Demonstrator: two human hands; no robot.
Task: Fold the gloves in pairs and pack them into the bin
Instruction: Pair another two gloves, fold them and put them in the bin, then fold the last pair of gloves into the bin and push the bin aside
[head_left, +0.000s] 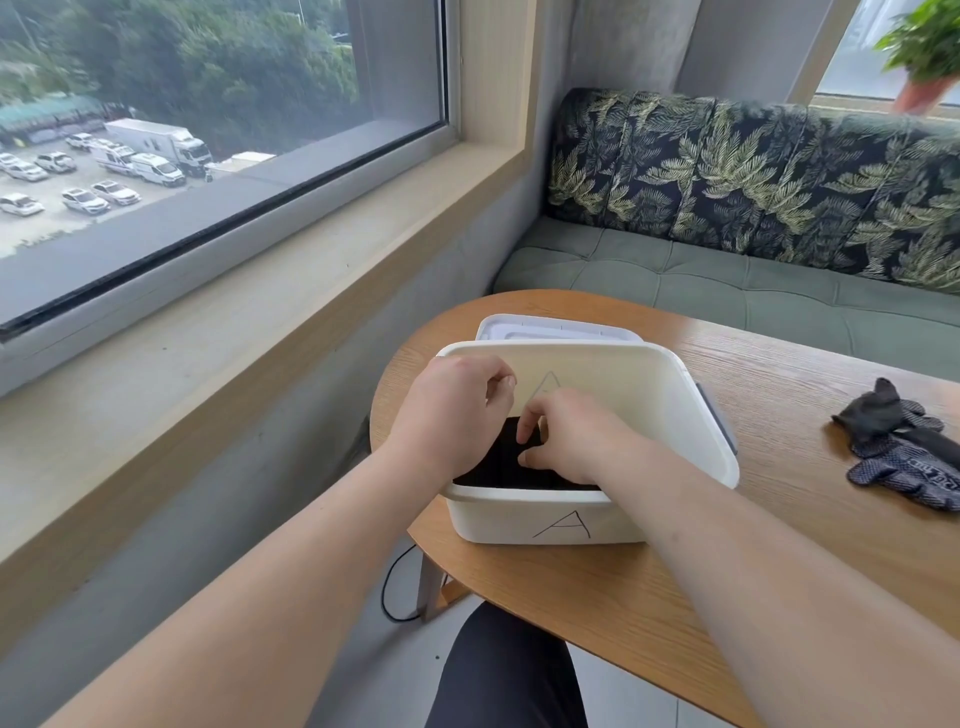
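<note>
White bin (493, 519) marked "A" — right hand (571, 441) pinches black gloves (493, 467) inside; left hand (447, 410) curled, empty — above.

In bin (519, 512), right hand (569, 439) pinches gloves (493, 467); left hand (449, 410) curled.

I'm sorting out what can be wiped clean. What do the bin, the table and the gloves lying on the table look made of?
The bin looks like white plastic: smooth, with a soft sheen and a moulded, rounded rim. The table is wood or wood veneer, matte, with clear grain lines. The gloves are probably dark knit fabric; one shows a pattern of pale grip dots.
</note>
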